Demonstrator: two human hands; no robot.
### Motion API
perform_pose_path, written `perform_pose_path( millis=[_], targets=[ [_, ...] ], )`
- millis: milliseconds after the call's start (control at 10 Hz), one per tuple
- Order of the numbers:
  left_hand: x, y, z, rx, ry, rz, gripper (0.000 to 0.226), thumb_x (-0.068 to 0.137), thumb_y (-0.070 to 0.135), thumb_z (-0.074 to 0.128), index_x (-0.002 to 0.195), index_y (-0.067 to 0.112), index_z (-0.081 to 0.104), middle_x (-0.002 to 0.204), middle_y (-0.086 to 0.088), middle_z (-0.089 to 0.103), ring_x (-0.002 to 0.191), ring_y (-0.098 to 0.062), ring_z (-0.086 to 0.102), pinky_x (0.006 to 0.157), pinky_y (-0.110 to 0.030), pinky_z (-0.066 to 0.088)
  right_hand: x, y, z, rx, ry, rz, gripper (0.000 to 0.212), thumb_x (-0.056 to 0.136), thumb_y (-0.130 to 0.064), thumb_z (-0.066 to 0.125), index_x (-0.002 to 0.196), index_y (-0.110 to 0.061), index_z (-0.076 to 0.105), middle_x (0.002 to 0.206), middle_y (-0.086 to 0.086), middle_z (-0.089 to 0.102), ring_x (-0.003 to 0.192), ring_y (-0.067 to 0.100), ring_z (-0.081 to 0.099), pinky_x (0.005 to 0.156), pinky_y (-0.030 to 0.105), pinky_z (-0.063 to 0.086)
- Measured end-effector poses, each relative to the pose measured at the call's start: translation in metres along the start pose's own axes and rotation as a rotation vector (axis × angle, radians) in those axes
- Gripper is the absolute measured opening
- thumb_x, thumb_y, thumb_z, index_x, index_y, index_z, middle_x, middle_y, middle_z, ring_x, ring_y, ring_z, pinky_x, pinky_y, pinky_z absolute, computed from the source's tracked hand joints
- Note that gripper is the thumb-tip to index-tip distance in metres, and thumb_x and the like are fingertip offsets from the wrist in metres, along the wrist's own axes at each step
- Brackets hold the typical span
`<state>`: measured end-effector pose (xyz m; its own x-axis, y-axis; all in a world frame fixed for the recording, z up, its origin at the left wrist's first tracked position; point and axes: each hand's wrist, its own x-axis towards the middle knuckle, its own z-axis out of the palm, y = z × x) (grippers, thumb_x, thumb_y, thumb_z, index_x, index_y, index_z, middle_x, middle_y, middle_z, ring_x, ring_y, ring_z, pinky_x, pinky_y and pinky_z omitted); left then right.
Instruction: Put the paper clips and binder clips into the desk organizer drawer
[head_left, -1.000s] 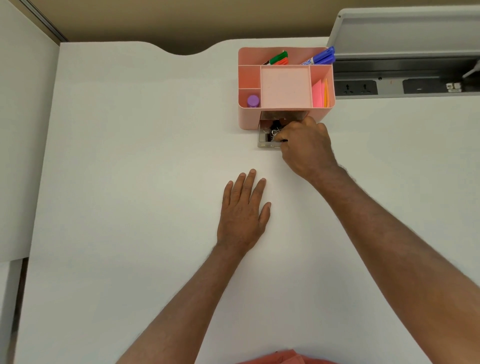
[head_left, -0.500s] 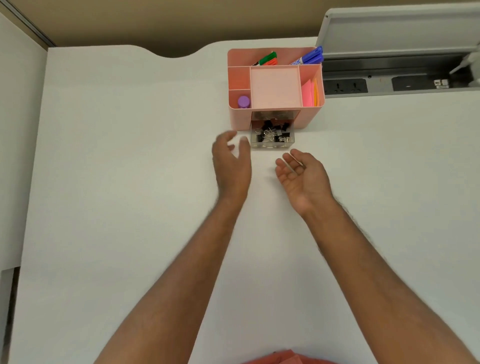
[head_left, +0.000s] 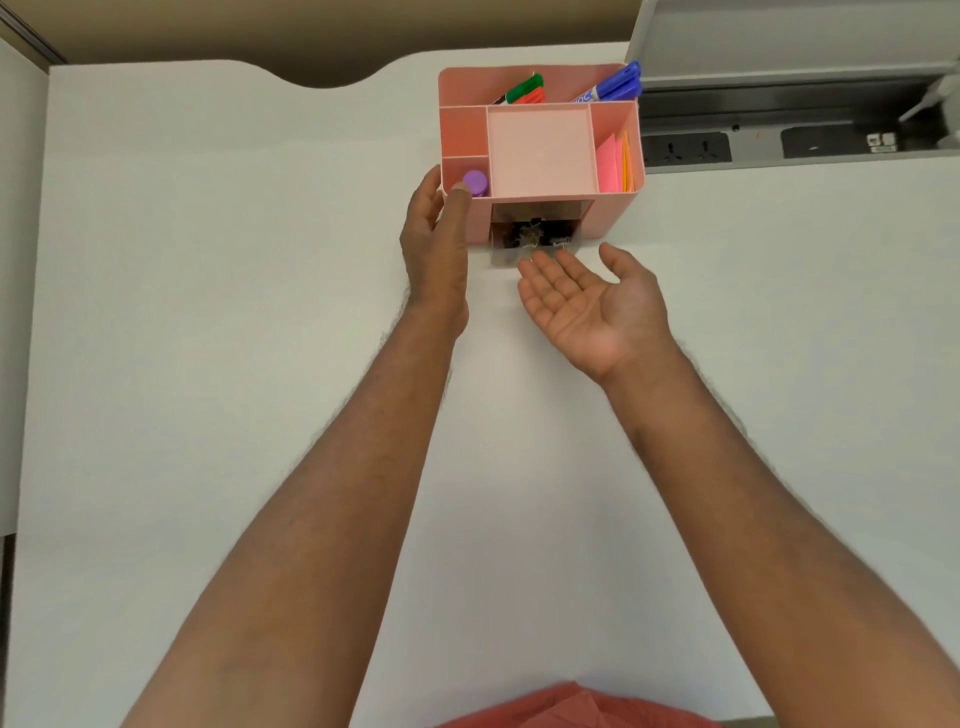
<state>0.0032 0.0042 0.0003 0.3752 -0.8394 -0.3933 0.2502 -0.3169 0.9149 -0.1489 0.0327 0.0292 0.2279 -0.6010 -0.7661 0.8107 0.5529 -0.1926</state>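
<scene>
Left hand (head_left: 434, 249) braces organizer (head_left: 540, 150) left corner, fingers straight. Drawer (head_left: 535, 241) part-open, clips (head_left: 535, 236) inside. Right hand (head_left: 587, 299) palm-up, empty, fingertips at drawer front. Drawer light, slippery plastic; push front face squarely.

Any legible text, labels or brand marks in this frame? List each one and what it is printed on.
Blue marker in the pink plastic desk organizer: white lettering on the barrel, too blurred to read.
Small white label in the grey socket tray: too small to read.
Nothing else carries text.
</scene>
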Motion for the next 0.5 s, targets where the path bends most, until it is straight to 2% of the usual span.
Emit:
perform_pose_path(
  millis=[200,400,500],
  targets=[
    [0.003,-0.005,-0.002,-0.001,-0.015,0.025,0.045,0.101,0.036,0.061,0.144,0.027,0.054,0.130,0.010,0.065,0.120,-0.010,0.059,0.089,-0.023,0.057,0.009,-0.006,0.018,-0.031,-0.001,-0.028,0.055,0.105,-0.033,0.046,0.151,-0.004,0.041,0.150,0.020,0.052,0.137,0.037,0.053,0.114,0.049,0.043],
    [0.005,-0.004,-0.001,0.009,-0.020,0.043,0.044,0.101,0.039,0.060,0.143,0.029,0.054,0.128,0.013,0.065,0.121,-0.010,0.058,0.089,-0.023,0.055,0.013,-0.009,0.021,-0.037,0.023,-0.037,0.055,0.104,-0.032,0.047,0.150,-0.003,0.041,0.151,0.019,0.051,0.137,0.037,0.052,0.115,0.049,0.042],
    [0.007,-0.013,-0.002,0.041,-0.016,0.092,0.048,0.102,0.046,0.055,0.146,0.030,0.051,0.133,0.013,0.063,0.126,-0.011,0.057,0.098,-0.029,0.056,0.012,-0.004,0.017,-0.166,0.050,-0.066,0.048,0.104,-0.031,0.047,0.146,-0.007,0.048,0.145,0.014,0.057,0.132,0.033,0.057,0.112,0.046,0.046]
  ],
)
